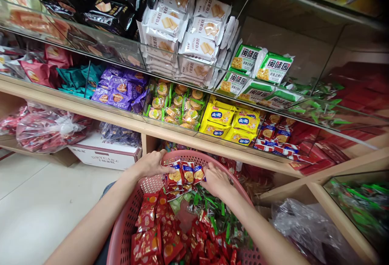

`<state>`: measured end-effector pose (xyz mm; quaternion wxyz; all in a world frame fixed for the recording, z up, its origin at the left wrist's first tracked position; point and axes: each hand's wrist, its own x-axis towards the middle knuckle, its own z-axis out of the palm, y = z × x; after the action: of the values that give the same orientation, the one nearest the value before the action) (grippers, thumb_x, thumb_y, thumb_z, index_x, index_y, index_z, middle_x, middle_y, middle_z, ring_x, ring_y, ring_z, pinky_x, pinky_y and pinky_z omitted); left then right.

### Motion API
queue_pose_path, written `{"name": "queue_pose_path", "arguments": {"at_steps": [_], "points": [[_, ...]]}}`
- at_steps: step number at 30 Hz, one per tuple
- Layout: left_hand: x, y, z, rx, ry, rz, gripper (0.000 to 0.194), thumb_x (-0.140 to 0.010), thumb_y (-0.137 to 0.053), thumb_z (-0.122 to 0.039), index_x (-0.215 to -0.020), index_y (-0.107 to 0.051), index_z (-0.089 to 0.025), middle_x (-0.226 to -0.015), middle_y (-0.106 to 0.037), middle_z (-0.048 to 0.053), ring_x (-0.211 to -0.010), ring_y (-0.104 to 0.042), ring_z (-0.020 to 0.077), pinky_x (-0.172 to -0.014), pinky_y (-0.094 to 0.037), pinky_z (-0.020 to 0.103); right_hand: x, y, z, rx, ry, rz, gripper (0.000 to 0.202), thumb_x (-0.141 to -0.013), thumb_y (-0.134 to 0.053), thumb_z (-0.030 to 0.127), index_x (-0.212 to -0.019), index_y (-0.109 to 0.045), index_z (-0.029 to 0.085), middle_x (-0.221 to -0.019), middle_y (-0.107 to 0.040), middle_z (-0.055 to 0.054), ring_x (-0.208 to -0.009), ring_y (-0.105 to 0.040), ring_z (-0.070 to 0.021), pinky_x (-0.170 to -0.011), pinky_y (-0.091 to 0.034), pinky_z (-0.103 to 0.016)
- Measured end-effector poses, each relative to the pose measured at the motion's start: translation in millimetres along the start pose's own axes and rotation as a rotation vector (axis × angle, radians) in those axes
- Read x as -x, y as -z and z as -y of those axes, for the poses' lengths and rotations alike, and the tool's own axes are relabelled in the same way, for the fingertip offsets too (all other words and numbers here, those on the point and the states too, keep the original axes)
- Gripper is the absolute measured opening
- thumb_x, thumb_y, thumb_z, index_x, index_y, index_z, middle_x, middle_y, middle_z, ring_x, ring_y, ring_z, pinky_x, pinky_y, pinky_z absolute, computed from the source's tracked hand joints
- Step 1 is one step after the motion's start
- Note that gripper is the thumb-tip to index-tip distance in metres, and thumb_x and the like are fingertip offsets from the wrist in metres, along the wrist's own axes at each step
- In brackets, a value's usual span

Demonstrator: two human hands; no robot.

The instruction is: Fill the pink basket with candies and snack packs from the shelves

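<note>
Shelf unit (115, 115), basket (122, 226), stack of biscuit packets (175, 176): slip hazard between two end grips.

The shelf unit's wooden front edge overhangs just beyond the basket; lifting the stack too close to it could knock outer packets loose. The basket holds heaped red packets (152, 242) and green-trimmed packets (212, 206), with the biscuit packets at its far end; on so uneven a heap, a dropped stack would likely scatter and mix. The left hand (152, 164) grasps the stack's left end, the right hand (215, 180) its right end; finger reach underneath cannot be seen. The middle packet (188, 172) appears retained mainly by side pressure: insufficient squeeze could release it; excess could buckle the row or crush the biscuits.
</note>
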<state>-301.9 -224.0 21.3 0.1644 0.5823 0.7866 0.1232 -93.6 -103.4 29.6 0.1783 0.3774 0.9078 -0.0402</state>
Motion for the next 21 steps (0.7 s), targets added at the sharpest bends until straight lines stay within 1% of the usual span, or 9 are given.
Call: {"name": "queue_pose_path", "arguments": {"at_steps": [3,5,8,10,12,14,16,18,21], "points": [[1,0.4,-1,0.002,-0.009,-0.007,0.071,-0.06,-0.04,-0.078,-0.094,-0.052,-0.017,-0.076,-0.065,0.01,-0.076,-0.062,0.0282,-0.057,-0.038,0.029,1,-2,0,-0.008,-0.021,0.027,0.038,-0.072,-0.057,0.031,-0.107,-0.055,0.015,-0.12,-0.048,-0.015,-0.107,-0.05,-0.0293,-0.081,-0.04,-0.038],[1,0.7,-1,0.0,-0.021,-0.013,0.073,-0.061,-0.039,-0.079,-0.097,-0.051,-0.016,-0.077,-0.065,0.01,-0.076,-0.062,0.0279,-0.058,-0.038,0.029,3,-5,1,-0.011,-0.034,0.027,0.041,-0.073,-0.056,0.031,-0.11,-0.053,0.014,-0.125,-0.044,-0.016,-0.111,-0.047,-0.0299,-0.083,-0.039,-0.039],[1,0.9,-2,-0.009,-0.029,-0.016,0.074,-0.062,-0.038,-0.078,-0.1,-0.051,-0.016,-0.078,-0.066,0.01,-0.075,-0.063,0.0274,-0.058,-0.039,0.028,8,-6,-1,-0.013,-0.041,0.027,0.045,-0.072,-0.057,0.027,-0.114,-0.05,0.014,-0.128,-0.042,-0.015,-0.115,-0.043,-0.0306,-0.086,-0.038,-0.041],[1,0.5,-1,-0.019,-0.025,-0.014,0.074,-0.062,-0.038,-0.078,-0.099,-0.051,-0.016,-0.079,-0.066,0.011,-0.076,-0.063,0.0277,-0.058,-0.039,0.028,10,-1,-4,-0.019,-0.039,0.04,0.049,-0.068,-0.06,0.024,-0.115,-0.048,0.015,-0.125,-0.045,-0.014,-0.113,-0.045,-0.0299,-0.085,-0.038,-0.04],[1,-0.3,0,-0.025,-0.027,-0.016,0.074,-0.062,-0.038,-0.078,-0.099,-0.051,-0.015,-0.079,-0.066,0.011,-0.077,-0.063,0.029,-0.058,-0.039,0.029,11,9,-8,-0.041,-0.033,0.043,0.05,-0.066,-0.061,0.026,-0.113,-0.048,0.017,-0.121,-0.047,-0.013,-0.109,-0.048,-0.0288,-0.083,-0.038,-0.038],[1,-1.0,1,-0.022,-0.031,-0.012,0.074,-0.062,-0.038,-0.078,-0.099,-0.051,-0.015,-0.079,-0.066,0.012,-0.077,-0.063,0.0297,-0.059,-0.039,0.03,10,19,-12,-0.102,-0.032,-0.003,0.047,-0.067,-0.059,0.034,-0.11,-0.048,0.018,-0.116,-0.048,-0.012,-0.106,-0.049,-0.0282,-0.08,-0.039,-0.036],[0,-1.1,2,-0.012,-0.036,-0.014,0.073,-0.063,-0.038,-0.077,-0.101,-0.051,-0.016,-0.081,-0.067,0.012,-0.078,-0.063,0.0297,-0.06,-0.04,0.03,5,24,-13,-0.197,-0.046,-0.113,0.042,-0.07,-0.054,0.041,-0.105,-0.048,0.019,-0.111,-0.049,-0.012,-0.104,-0.049,-0.0274,-0.079,-0.039,-0.035],[0,-0.6,1,-0.009,-0.036,-0.018,0.071,-0.064,-0.038,-0.076,-0.1,-0.051,-0.016,-0.081,-0.067,0.012,-0.078,-0.063,0.0297,-0.06,-0.039,0.03,-2,20,-10,-0.29,-0.074,-0.212,0.039,-0.071,-0.051,0.041,-0.103,-0.046,0.019,-0.106,-0.049,-0.012,-0.1,-0.05,-0.0259,-0.077,-0.039,-0.034],[1,0.5,-1,-0.002,-0.014,-0.022,0.067,-0.064,-0.04,-0.075,-0.095,-0.052,-0.017,-0.077,-0.066,0.01,-0.076,-0.063,0.0288,-0.056,-0.038,0.029,-14,6,0,-0.386,-0.107,-0.244,0.04,-0.069,-0.052,0.035,-0.103,-0.044,0.017,-0.105,-0.047,-0.012,-0.098,-0.051,-0.0252,-0.077,-0.04,-0.032]]}}
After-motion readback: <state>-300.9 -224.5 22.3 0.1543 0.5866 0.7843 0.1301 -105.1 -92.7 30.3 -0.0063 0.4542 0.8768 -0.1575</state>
